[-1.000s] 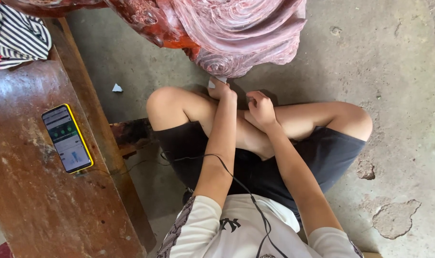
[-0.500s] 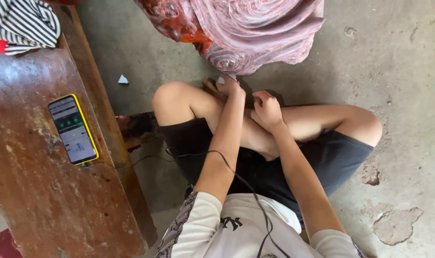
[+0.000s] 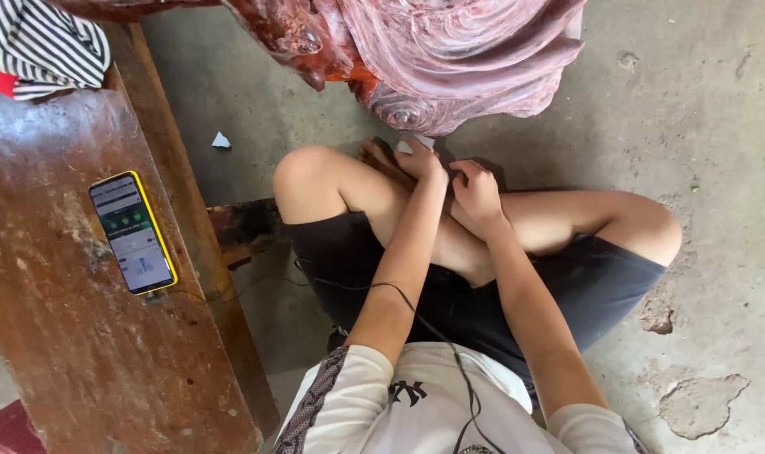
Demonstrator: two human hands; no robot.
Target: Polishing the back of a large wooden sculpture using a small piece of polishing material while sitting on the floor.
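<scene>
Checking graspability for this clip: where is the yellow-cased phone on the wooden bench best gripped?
Grip the yellow-cased phone across its two long edges, coming from above. It lies flat, screen up, on the worn reddish wooden bench, with both long sides free.

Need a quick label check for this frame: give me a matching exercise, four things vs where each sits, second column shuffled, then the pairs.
Things:
1. phone
2. striped cloth
3. carved wood piece
4. left hand

Places:
A. top left corner, at the bench's far end
B. at the lower edge of the carving, holding a small pale piece
C. flat on the wooden bench, screen up
D. on the concrete floor, ahead of the crossed legs

Pairs: 1-C, 2-A, 3-D, 4-B
</scene>
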